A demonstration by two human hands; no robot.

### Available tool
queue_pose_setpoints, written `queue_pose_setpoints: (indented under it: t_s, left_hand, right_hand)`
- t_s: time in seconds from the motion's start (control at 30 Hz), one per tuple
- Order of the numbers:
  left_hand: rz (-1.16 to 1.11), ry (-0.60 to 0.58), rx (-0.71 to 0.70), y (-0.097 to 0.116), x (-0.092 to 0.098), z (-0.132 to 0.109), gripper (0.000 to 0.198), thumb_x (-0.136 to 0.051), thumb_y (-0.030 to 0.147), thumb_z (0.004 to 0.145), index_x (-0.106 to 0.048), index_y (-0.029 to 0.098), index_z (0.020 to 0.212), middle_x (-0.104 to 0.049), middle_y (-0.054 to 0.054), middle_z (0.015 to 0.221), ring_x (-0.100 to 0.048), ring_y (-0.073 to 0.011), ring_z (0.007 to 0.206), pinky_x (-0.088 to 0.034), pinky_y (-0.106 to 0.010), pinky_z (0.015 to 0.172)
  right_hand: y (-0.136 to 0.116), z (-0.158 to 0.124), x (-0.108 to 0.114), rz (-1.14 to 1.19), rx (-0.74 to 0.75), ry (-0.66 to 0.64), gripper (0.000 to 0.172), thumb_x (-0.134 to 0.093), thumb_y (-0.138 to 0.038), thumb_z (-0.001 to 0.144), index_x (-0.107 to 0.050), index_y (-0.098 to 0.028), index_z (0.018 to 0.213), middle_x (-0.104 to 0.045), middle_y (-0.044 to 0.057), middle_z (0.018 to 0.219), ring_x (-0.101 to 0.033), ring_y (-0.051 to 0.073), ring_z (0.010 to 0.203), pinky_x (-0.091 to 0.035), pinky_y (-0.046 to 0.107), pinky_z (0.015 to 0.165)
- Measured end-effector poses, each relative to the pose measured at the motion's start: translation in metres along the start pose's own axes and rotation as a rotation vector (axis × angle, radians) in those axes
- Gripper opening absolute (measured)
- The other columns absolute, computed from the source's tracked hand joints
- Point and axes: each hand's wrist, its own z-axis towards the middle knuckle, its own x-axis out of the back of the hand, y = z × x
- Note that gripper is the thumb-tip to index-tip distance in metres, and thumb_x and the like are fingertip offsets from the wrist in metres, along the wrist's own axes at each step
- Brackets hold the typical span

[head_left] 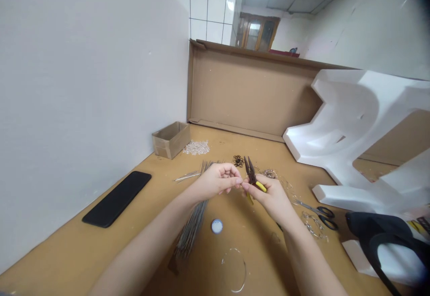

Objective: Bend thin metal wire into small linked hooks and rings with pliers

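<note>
Pliers in the right hand point up-left, away from the person.

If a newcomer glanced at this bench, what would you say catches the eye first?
Probably the two hands meeting mid-table: the right hand grips yellow-handled pliers, jaws pointing up, while the left hand pinches something too small to tell. Next, the big white foam block on the right and the black phone by the left wall.

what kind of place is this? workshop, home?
Likely a makeshift craft bench for small wire or bead assembly, in a plain room. Cues: the right hand holds pliers, a bundle of thin metal rods lies on the cardboard-covered table, and scissors are nearby.
</note>
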Motion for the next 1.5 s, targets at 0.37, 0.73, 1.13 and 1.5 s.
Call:
queue_pose_setpoints:
  t_s: [0.37, 0.73, 1.13, 1.5]
  left_hand:
    - [-0.008, 0.033, -0.047, 0.001, 0.022, -0.004, 0.019, -0.057, 0.032, 0.075, -0.05, 0.015, 0.077, -0.051, 0.004, 0.062, -0.035, -0.0025, 0.044, -0.025, -0.016, 0.04]
    - [0.022, 0.032, -0.029, 0.001, 0.02, -0.005, 0.019, -0.057, 0.033, 0.074, -0.051, 0.015, 0.078, -0.05, 0.004, 0.061, -0.036, -0.0033, 0.045, -0.025, -0.017, 0.042]
    - [0.014, 0.021, -0.016, -0.007, 0.018, 0.001, 0.019, -0.058, 0.033, 0.074, -0.051, 0.015, 0.077, -0.052, 0.003, 0.062, -0.035, -0.0027, 0.045, -0.025, -0.017, 0.041]
    - [-0.004, 0.002, 0.003, -0.007, 0.014, 0.002, 0.021, -0.058, 0.034, 0.074, -0.05, 0.014, 0.078, -0.051, 0.003, 0.062, -0.035, -0.0025, 0.044, -0.025, -0.016, 0.04]
  right_hand:
    - [0.011, -0.013, 0.035, -0.324, -0.056, -0.386, 0.035, -0.043, -0.048, 0.084, -0.055, -0.017, 0.072, -0.05, -0.002, 0.068, -0.046, 0.013, 0.065, -0.036, 0.023, 0.061]
    - [-0.001, -0.011, 0.045, -0.526, -0.036, -0.538, 0.039, -0.04, -0.049, 0.084, -0.048, -0.017, 0.062, -0.033, -0.005, 0.055, -0.029, 0.008, 0.051, -0.028, 0.021, 0.05]
    - [0.003, -0.015, 0.044, -0.573, -0.041, -0.493, 0.04, -0.043, -0.046, 0.083, -0.049, -0.016, 0.058, -0.036, -0.005, 0.053, -0.03, 0.008, 0.05, -0.029, 0.02, 0.05]
    - [-0.001, -0.018, 0.046, -0.657, 0.006, -0.457, 0.037, -0.043, -0.045, 0.084, -0.052, -0.017, 0.061, -0.048, -0.002, 0.058, -0.042, 0.011, 0.056, -0.033, 0.022, 0.057]
